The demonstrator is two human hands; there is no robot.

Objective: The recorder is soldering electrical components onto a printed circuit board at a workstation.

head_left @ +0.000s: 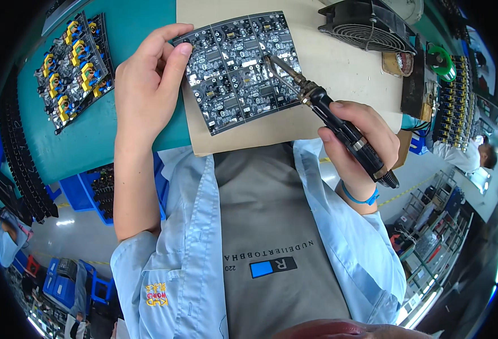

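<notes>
A black panel of several joined circuit boards (240, 76) lies on a beige sheet in front of me. My left hand (150, 82) pinches the panel's upper left edge between thumb and fingers. In my right hand (364, 141) is a black soldering iron (339, 121) with a thin metal tube running beside its tip. The iron slants up and left, its tip at the upper right part of the panel. Whether the tip touches a joint is too small to tell.
Another panel of boards with yellow and blue parts (71, 73) lies on the green mat (40, 138) at left. A black fan (367, 28) stands at the far right, near a tip-cleaning tray (397, 63) and a green solder reel (441, 63). Blue bins (79, 189) sit below the table's left edge.
</notes>
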